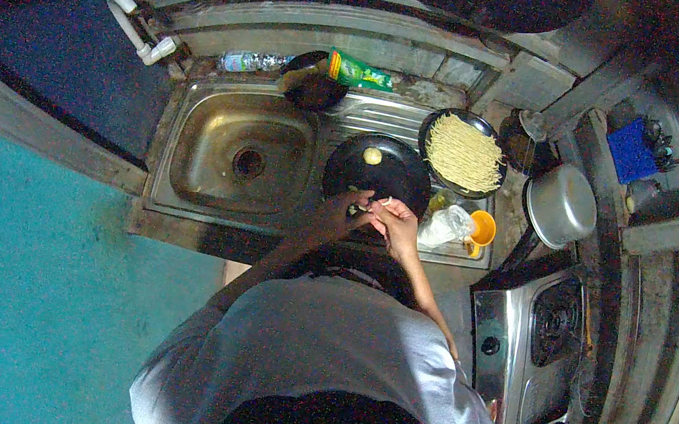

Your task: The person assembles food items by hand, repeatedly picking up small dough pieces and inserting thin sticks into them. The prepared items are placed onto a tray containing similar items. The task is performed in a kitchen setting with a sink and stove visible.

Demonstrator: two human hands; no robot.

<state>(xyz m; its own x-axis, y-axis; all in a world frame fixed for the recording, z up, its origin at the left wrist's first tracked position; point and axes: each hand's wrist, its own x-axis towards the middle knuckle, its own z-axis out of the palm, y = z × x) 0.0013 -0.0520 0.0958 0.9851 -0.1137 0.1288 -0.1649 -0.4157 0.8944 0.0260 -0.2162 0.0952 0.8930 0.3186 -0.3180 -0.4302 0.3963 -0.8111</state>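
Note:
Both my hands meet over the near edge of a round black pan (342, 168) on the sink's drainboard. My right hand (398, 229) is closed, fingertips pinching a small pale piece of dough (387, 202). Right against it, my left hand (345, 215) has its fingers curled together, in shadow; pale bits show at its fingers, but what it grips is too small to make out. A pale round ball of dough (373, 156) lies in the pan, beyond my hands. To the right, another dark round pan (427, 128) bears a heap of thin pale dough strips (464, 154).
The steel sink basin (207, 145) lies left of the pan. Close to my right hand are a white plastic bag (446, 227) and an orange cup (483, 228). A metal pot (562, 206) and a gas stove (517, 332) stand farther right. Behind are a green packet (364, 74) and a plastic bottle (252, 62).

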